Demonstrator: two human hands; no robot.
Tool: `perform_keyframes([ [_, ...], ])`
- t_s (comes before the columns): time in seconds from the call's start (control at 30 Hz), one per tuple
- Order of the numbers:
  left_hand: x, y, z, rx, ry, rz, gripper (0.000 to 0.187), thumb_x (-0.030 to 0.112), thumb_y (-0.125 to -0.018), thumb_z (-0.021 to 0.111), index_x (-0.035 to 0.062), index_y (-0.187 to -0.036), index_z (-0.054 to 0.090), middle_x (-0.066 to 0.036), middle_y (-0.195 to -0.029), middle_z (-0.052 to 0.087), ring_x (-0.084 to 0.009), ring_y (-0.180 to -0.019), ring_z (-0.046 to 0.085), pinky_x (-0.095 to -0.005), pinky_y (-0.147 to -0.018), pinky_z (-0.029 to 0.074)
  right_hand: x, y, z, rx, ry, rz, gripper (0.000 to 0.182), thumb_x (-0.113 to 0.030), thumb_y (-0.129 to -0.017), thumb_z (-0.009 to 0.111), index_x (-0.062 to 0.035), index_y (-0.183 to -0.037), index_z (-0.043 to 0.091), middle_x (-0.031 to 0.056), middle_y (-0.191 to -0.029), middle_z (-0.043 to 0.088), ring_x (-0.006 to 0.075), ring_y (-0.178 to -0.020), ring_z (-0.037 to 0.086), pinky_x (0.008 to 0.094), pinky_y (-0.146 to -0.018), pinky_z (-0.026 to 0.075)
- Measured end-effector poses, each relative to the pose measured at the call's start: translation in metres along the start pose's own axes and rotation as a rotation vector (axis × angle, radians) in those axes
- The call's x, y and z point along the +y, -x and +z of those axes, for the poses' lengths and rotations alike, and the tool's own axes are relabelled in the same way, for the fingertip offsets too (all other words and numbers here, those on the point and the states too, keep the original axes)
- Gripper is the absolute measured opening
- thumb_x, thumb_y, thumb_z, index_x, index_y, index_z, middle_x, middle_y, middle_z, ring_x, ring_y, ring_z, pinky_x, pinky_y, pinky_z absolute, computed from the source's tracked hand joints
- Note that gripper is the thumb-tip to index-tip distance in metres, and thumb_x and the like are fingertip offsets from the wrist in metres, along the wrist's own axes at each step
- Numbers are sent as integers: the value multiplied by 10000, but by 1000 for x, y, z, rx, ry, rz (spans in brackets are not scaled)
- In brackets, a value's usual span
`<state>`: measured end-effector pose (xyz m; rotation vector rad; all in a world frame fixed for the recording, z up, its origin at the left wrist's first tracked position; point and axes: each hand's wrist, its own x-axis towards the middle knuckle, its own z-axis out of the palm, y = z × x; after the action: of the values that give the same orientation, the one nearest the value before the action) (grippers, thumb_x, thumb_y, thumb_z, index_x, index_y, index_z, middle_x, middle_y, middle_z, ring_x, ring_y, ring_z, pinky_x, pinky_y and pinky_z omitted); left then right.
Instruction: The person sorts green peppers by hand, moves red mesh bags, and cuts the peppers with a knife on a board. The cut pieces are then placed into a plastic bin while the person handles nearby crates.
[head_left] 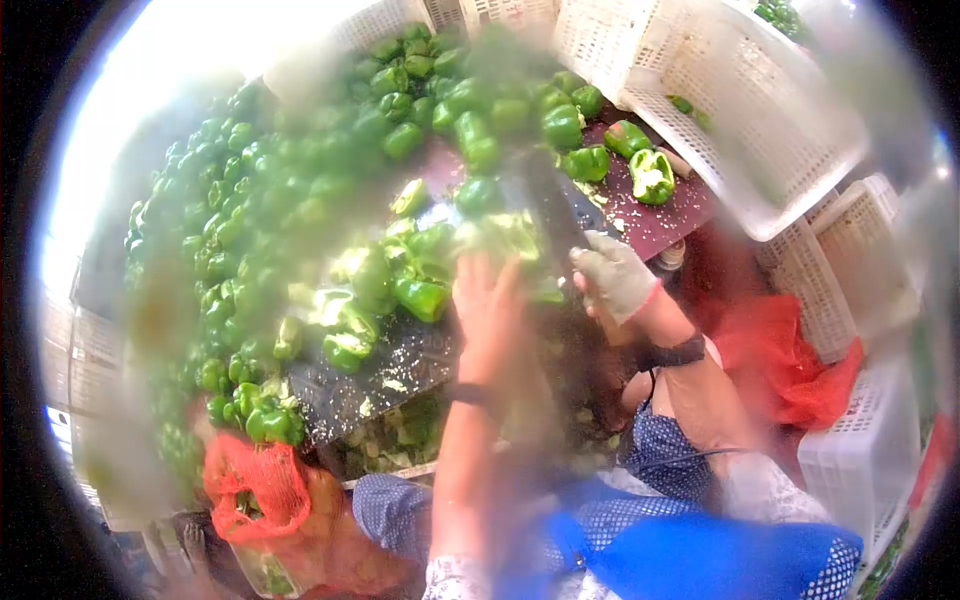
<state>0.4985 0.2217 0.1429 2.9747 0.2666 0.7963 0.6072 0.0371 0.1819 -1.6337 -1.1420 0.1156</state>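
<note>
My bare left hand (485,300) reaches forward over the dark work surface (400,350), its fingertips at a cut green bell pepper (500,235); a smear on the lens blurs this contact. To its right, my right hand (615,278), in a pale glove, is closed round what looks like a knife (553,205), its dark blade blurred and pointing away from me. Halved peppers (348,335) and a whole green pepper (422,297) lie left of my left hand. White seeds are scattered about. An opened pepper (652,177) rests on a dark red board (665,215).
Heaped green peppers (225,220) cover the left and far side. White plastic crates (750,110) stand at the upper right, another crate (865,460) at the lower right. Red mesh bags (790,355) lie right, and one red mesh bag (255,485) hangs at lower left.
</note>
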Motion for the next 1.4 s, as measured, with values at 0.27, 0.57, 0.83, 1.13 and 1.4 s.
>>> perform_keyframes([
  [0.27, -43, -46, 7, -94, -95, -100, 524, 260, -777, 670, 187, -1266, 497, -156, -1373, 369, -387, -1315, 272, -506, -1076, 226, -6, 4, -32, 175, -43, 82, 123, -216, -923, 491, -121, -1001, 507, -4, -679, 501, 105, -488, 490, 250, -402, 436],
  [0.57, 19, -119, 26, -470, 2, 372, 377, 287, -768, 632, 210, -1134, 583, -109, -1375, 381, -398, -1307, 277, -551, -1041, 258, -53, -8, -57, 471, -920, 651, 164, -222, -932, 433, -133, -1059, 488, 36, -694, 533, 194, -441, 514, 336, -380, 463],
  [0.83, -31, -197, 19, -582, 25, 228, 426, 362, -781, 635, 96, -1112, 601, -142, -1187, 561, -319, -1187, 474, -471, -1020, 345, -60, 4, -69, 678, -1158, 599, 245, -213, -918, 469, -95, -1133, 474, 78, -733, 542, 228, -473, 553, 347, -397, 487],
  [1.13, 39, -313, 142, -257, 532, -66, 811, 449, -709, 681, 15, -1336, 406, -300, -1283, 441, -394, -1233, 419, -409, -1026, 364, -38, -8, -75, 775, -961, 705, 301, -189, -911, 466, -50, -1178, 481, 58, -776, 561, 177, -547, 552, 307, -439, 487],
  [1.4, 7, -310, 126, -379, 1342, -327, 653, 324, -759, 648, 23, -1295, 425, -130, -1166, 544, -214, -1016, 549, -322, -874, 440, -34, 10, -87, 742, -1180, 668, 275, -120, -892, 489, -47, -1155, 524, 81, -996, 574, 164, -765, 575, 235, -616, 474],
])
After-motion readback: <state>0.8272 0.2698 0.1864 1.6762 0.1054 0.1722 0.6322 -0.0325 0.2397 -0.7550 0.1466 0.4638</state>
